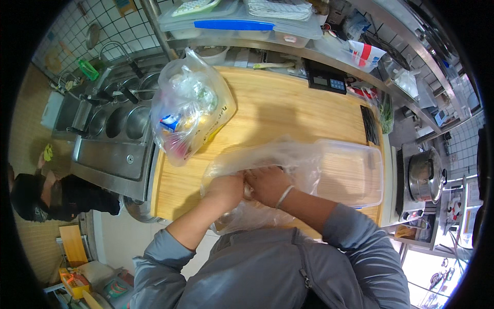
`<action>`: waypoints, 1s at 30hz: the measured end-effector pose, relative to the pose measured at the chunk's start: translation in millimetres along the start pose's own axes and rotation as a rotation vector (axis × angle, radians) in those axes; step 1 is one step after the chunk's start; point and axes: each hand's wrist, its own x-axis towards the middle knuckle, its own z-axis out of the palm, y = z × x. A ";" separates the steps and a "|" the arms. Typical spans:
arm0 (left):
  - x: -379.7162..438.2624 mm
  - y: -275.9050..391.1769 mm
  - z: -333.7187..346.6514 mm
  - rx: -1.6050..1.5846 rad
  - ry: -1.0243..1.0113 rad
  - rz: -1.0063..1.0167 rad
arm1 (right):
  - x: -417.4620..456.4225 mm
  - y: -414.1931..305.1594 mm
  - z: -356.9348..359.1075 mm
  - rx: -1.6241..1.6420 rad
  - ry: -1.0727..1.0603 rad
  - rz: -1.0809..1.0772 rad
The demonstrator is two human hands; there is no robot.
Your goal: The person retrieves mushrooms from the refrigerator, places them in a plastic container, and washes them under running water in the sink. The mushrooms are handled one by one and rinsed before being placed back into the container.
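Observation:
A large clear plastic bag (266, 152) lies spread open on the wooden worktop (266, 92), directly before me. My left hand (228, 190) reaches into its mouth from the left, with the fingers bent down and mostly hidden. Against it, my right hand (267, 184) comes in from the right, a pale band around its wrist. Something pale (248, 190) shows in the gap between both hands; I cannot tell what it is or which hand grips it. Close to the bag's right side sits a clear plastic tub (349, 174).
A filled plastic bag (193, 108) stands at the worktop's back left. Behind are a digital scale (327, 81) and a steel shelf (247, 45). Black sticks (369, 125) lie at the right edge; a steel pot (424, 175) stands beyond. Another person (58, 197) is left, near the metal sink unit (112, 158).

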 end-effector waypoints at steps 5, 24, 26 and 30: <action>-5.9 -9.4 -3.3 -0.168 0.116 0.019 | -1.3 18.7 6.9 0.259 0.172 0.012; 6.5 42.1 19.3 -1.819 -0.199 -0.218 | -22.1 9.0 -34.8 -0.101 0.026 -0.073; 9.3 40.9 22.2 -1.838 -0.161 -0.237 | -21.7 7.1 -26.6 -0.126 0.083 -0.050; 17.3 37.8 32.6 -1.926 -0.097 -0.288 | -22.4 7.7 -10.8 -0.180 0.258 -0.122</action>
